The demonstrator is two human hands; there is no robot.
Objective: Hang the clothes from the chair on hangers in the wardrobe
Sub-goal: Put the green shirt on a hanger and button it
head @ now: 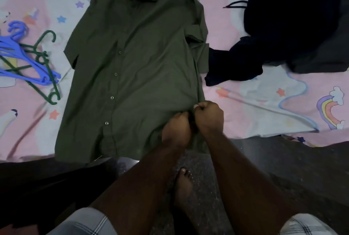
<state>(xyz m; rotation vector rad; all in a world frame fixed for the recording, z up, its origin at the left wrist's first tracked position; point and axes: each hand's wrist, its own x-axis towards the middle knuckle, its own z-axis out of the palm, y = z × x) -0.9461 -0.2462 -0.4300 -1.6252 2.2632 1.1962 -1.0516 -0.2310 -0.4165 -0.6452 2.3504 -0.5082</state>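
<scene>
Both hands, left hand (176,128) and right hand (207,116), are pinching the lower right edge of the shirt (132,61), lying flat on the bed (264,102) (hangers (28,59) nearby). Tugging unevenly is likely wrinkling it or dragging it floorward.

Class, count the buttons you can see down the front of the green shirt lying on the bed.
4, down the placket of the green shirt: one mid-chest, then lower, lower again, and the lowest near the hem. Others near the collar may be hidden in folds.
</scene>
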